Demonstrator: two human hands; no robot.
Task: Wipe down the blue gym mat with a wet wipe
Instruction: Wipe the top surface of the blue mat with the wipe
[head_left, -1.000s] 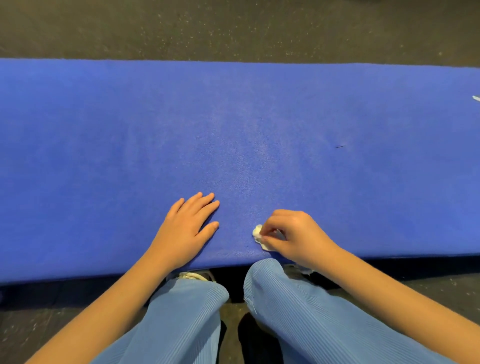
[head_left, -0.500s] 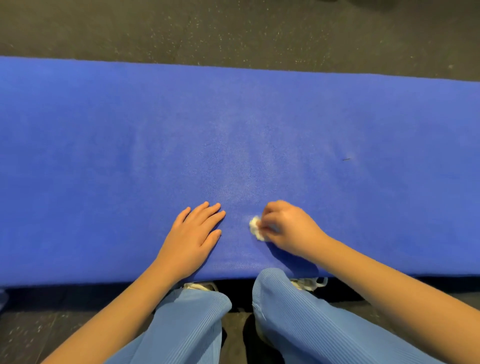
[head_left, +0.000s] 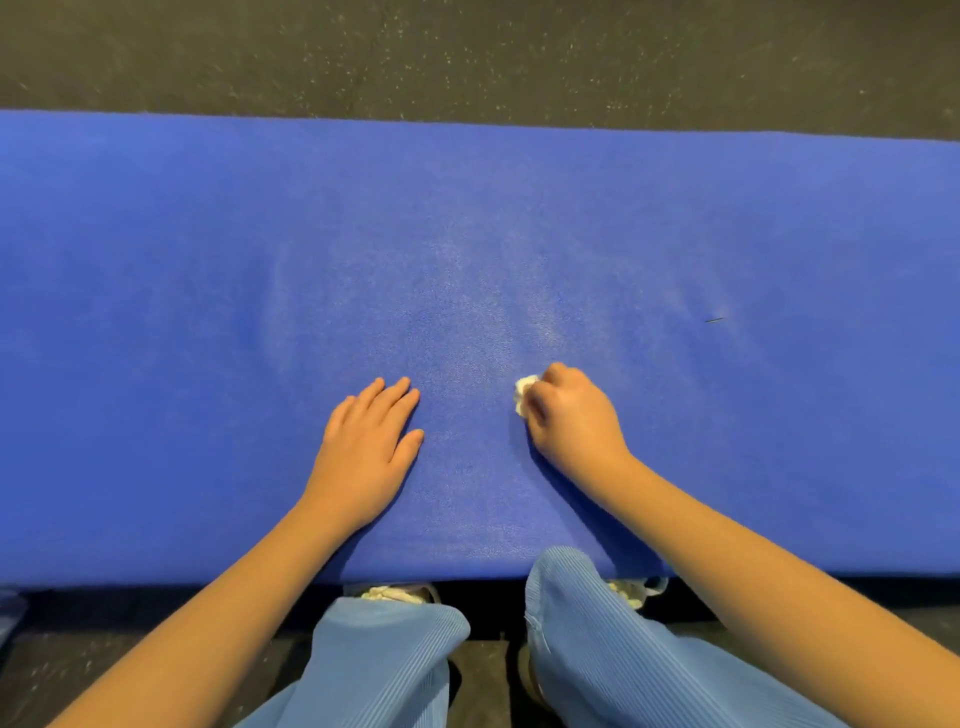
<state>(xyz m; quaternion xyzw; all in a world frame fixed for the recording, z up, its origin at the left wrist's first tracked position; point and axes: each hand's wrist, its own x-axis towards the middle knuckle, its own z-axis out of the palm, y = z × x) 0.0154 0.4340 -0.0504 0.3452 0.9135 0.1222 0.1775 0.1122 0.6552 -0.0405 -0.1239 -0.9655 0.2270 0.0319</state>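
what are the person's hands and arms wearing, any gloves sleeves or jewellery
Nothing: the left hand and right hand are bare, with no gloves, rings, watch or sleeves in view up to the frame's edge. The only clothing showing is light blue ribbed trousers.

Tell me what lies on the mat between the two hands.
Only bare blue mat separates left hand from right hand gripping the wipe, per the head view.

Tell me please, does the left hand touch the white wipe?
Apart. The head view shows bare mat between the left hand and the wipe, which the right hand grips.
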